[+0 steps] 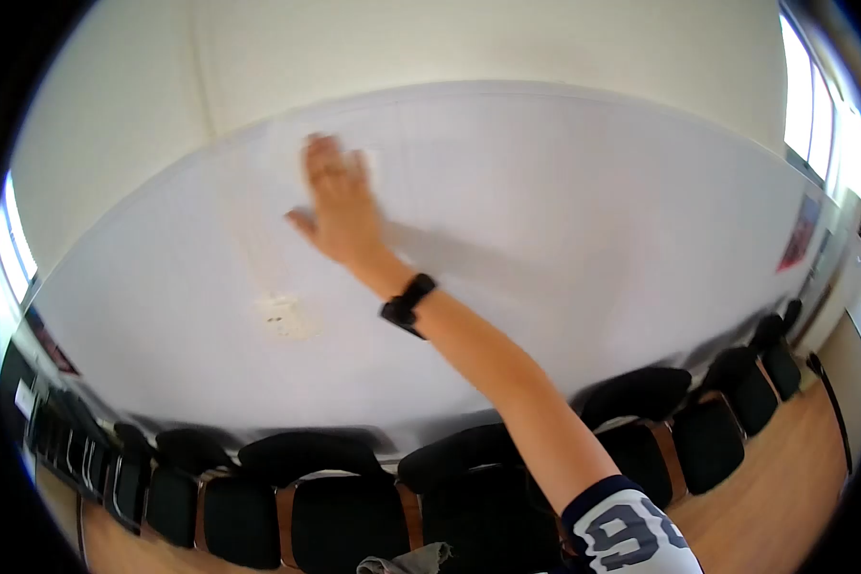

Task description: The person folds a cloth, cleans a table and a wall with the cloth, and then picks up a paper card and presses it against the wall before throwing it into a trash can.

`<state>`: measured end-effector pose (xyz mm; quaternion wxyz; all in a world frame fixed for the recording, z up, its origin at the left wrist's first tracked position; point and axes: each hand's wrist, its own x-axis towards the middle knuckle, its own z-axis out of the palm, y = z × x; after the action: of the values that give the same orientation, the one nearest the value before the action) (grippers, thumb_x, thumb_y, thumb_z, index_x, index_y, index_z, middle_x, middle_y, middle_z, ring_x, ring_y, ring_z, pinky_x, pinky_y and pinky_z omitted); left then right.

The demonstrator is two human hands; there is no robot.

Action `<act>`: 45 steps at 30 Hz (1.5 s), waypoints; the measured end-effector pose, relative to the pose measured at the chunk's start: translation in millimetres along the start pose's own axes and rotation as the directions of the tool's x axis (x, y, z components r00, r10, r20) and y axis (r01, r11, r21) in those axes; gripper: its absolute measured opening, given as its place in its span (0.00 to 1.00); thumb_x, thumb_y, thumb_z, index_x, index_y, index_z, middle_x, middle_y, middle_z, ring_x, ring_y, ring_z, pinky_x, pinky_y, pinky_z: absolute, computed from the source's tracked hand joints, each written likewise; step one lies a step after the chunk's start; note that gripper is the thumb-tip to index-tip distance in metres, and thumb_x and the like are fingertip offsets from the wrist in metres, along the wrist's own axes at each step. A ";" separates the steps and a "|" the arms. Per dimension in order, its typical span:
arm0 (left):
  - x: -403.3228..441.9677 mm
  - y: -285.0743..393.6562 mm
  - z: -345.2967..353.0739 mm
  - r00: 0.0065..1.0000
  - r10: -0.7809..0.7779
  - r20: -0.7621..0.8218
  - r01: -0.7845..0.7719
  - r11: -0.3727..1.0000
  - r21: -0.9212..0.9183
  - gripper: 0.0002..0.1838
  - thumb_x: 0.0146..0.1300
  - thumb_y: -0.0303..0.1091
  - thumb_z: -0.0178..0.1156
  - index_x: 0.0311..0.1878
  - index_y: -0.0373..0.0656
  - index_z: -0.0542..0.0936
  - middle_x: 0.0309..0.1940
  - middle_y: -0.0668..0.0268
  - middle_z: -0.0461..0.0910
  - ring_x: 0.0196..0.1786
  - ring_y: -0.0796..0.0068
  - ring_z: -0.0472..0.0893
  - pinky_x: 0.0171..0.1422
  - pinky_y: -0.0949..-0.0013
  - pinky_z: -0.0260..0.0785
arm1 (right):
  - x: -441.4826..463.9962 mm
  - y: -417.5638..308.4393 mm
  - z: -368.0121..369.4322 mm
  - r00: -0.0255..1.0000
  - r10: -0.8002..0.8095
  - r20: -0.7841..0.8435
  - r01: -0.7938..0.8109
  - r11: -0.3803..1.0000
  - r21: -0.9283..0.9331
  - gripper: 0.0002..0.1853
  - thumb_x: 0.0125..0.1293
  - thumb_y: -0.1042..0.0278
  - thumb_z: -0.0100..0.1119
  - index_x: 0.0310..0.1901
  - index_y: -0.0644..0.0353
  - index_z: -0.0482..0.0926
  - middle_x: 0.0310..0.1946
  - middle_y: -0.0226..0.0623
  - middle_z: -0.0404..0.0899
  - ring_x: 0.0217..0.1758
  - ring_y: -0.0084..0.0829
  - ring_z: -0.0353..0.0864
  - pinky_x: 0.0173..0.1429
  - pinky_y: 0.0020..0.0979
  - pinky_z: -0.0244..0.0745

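Note:
My right hand (342, 206) reaches up against a large white board-like panel (545, 191) on the wall, palm towards it. Its fingers are stretched out, the thumb apart to the left, and slightly blurred by motion. A faint pale patch (370, 165) shows beside the fingers; I cannot tell whether it is a thing under the hand or a mark. A black wristband (409, 304) is on the wrist. Below the hand is a white wall socket plate (288, 318). My left hand is out of view. At the bottom edge lies a piece of grey cloth (407, 561).
A row of black chairs (347, 517) stands along the wall, between me and the panel. Posters hang at the right (800, 232) and far left (53, 344). Windows (806, 100) are at both sides. The floor (756, 497) is wood-coloured.

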<state>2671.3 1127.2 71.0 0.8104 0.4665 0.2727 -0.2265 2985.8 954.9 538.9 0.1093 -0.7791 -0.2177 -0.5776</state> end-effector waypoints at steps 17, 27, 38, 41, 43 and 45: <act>11.9 23.5 20.6 1.000 -0.002 0.022 -0.001 0.992 0.126 0.21 0.65 0.48 0.52 0.50 0.39 0.73 0.39 0.62 0.78 0.44 0.64 0.77 0.51 0.62 0.72 | -170.5 178.5 -146.3 0.912 0.396 0.107 -0.345 0.882 -0.320 0.36 0.64 0.51 0.52 0.70 0.56 0.54 0.71 0.39 0.52 0.76 0.41 0.45 0.74 0.52 0.38; -3.9 12.0 -7.5 1.000 0.019 -0.023 -0.017 0.997 0.070 0.21 0.66 0.48 0.51 0.49 0.39 0.74 0.39 0.62 0.78 0.44 0.63 0.78 0.51 0.61 0.72 | -238.9 270.0 -167.4 0.609 0.596 -0.523 -0.748 0.652 -0.128 0.29 0.66 0.69 0.46 0.68 0.66 0.56 0.69 0.54 0.52 0.72 0.51 0.50 0.73 0.45 0.46; -65.8 -79.0 -39.7 0.964 0.154 -0.216 -0.172 0.983 -0.066 0.21 0.66 0.48 0.49 0.49 0.39 0.74 0.39 0.61 0.79 0.44 0.63 0.78 0.51 0.61 0.72 | -431.8 148.3 -132.8 0.659 0.740 0.136 -0.749 0.662 0.030 0.08 0.62 0.81 0.46 0.41 0.69 0.73 0.37 0.53 0.71 0.40 0.51 0.70 0.44 0.44 0.66; -90.1 -153.2 -48.9 0.930 0.214 -0.300 -0.259 0.958 -0.119 0.21 0.67 0.48 0.49 0.49 0.39 0.75 0.39 0.61 0.79 0.44 0.63 0.78 0.51 0.60 0.72 | -542.4 70.4 -160.8 0.495 0.464 0.735 -0.778 0.613 0.138 0.06 0.52 0.74 0.52 0.29 0.64 0.79 0.30 0.52 0.77 0.37 0.53 0.76 0.43 0.46 0.71; -105.0 -215.6 -45.8 0.902 0.236 -0.362 -0.314 0.933 -0.175 0.21 0.67 0.48 0.49 0.49 0.38 0.75 0.39 0.61 0.79 0.44 0.63 0.78 0.51 0.60 0.72 | -597.7 13.4 -191.3 0.293 0.239 0.926 -0.844 0.519 0.134 0.09 0.52 0.70 0.58 0.33 0.64 0.81 0.33 0.50 0.79 0.37 0.45 0.80 0.43 0.40 0.75; -130.5 -284.9 -31.0 0.861 0.238 -0.450 -0.372 0.897 -0.238 0.21 0.67 0.48 0.48 0.49 0.38 0.75 0.39 0.61 0.79 0.44 0.62 0.78 0.51 0.60 0.72 | -637.2 -23.7 -236.3 0.358 0.024 0.933 -0.860 0.397 0.320 0.11 0.55 0.66 0.60 0.37 0.63 0.81 0.34 0.48 0.81 0.38 0.43 0.81 0.44 0.38 0.74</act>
<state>2389.3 1037.5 -36.8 0.8248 0.4049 0.3906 0.0560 2621.8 740.4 6.1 0.5065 -0.8303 -0.2114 0.0970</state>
